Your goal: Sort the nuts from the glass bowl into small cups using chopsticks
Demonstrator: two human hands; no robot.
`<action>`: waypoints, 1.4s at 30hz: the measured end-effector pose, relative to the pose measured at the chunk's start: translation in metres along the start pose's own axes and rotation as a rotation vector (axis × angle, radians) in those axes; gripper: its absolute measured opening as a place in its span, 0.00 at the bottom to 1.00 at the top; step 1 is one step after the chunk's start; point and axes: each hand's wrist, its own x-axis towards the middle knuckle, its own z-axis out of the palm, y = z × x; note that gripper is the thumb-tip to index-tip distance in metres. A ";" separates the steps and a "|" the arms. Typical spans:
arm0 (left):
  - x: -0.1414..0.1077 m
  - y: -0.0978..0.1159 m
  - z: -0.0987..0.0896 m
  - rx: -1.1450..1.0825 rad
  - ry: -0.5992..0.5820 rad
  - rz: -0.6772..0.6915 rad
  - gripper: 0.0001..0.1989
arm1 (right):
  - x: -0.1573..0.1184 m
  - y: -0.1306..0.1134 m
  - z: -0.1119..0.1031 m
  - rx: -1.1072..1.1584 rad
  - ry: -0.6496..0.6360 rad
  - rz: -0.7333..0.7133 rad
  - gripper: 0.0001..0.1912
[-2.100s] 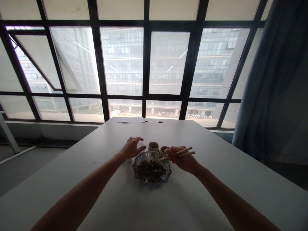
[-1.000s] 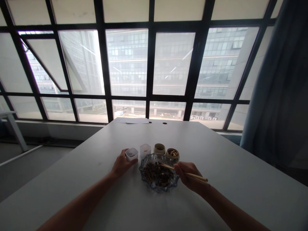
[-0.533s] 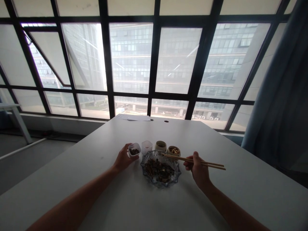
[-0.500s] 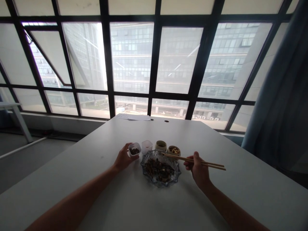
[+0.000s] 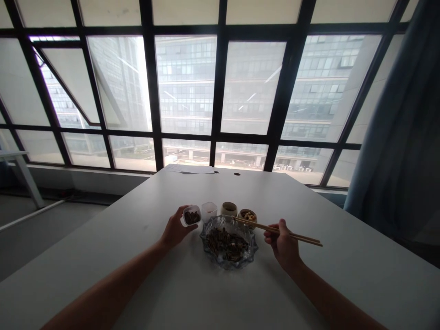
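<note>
Holding dark pieces point(image 5: 225, 244): bowl point(image 5: 229, 265) (see-through).

Count of objects on and around my table point(image 5: 220, 298). Hands, two: my left hand point(image 5: 173, 231) and my right hand point(image 5: 283, 243). Chopsticks point(image 5: 304, 239), two, forming one pair. Glass bowl point(image 5: 229, 265), one; its dark pieces point(image 5: 223, 240) are too many and too small to number. Plastic cups, two: left cup point(image 5: 189, 223) and right cup point(image 5: 209, 212). Round pots, two: left pot point(image 5: 228, 214) and right pot point(image 5: 252, 226), the latter with several pale pieces point(image 5: 249, 216), exact number unclear. Holes at the table's far end, two: left hole point(image 5: 216, 172) and right hole point(image 5: 237, 174). Curtain point(image 5: 385, 128) at right, one. Second table point(image 5: 13, 154) at far left, one, partly in view.
</note>
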 end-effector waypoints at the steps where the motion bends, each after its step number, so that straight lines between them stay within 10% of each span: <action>1: 0.000 0.000 0.000 -0.008 0.008 0.018 0.31 | 0.001 0.001 0.000 0.004 0.000 -0.004 0.27; 7: 0.000 0.002 0.001 -0.039 0.041 0.070 0.30 | -0.002 0.004 -0.004 -0.154 -0.054 -0.232 0.32; 16: -0.002 0.002 0.005 0.047 0.045 0.029 0.30 | -0.042 -0.013 0.023 -0.448 -0.541 -0.841 0.24; 27: -0.003 -0.004 0.009 0.045 0.047 0.072 0.31 | -0.049 -0.004 0.109 -0.638 -0.787 -0.823 0.23; 37: -0.001 0.000 0.006 0.098 0.004 -0.010 0.32 | -0.028 -0.027 0.056 -0.409 -0.479 -0.469 0.30; 42: 0.000 0.005 0.004 0.111 -0.051 -0.044 0.32 | -0.020 -0.016 0.033 -0.571 -0.590 -0.466 0.25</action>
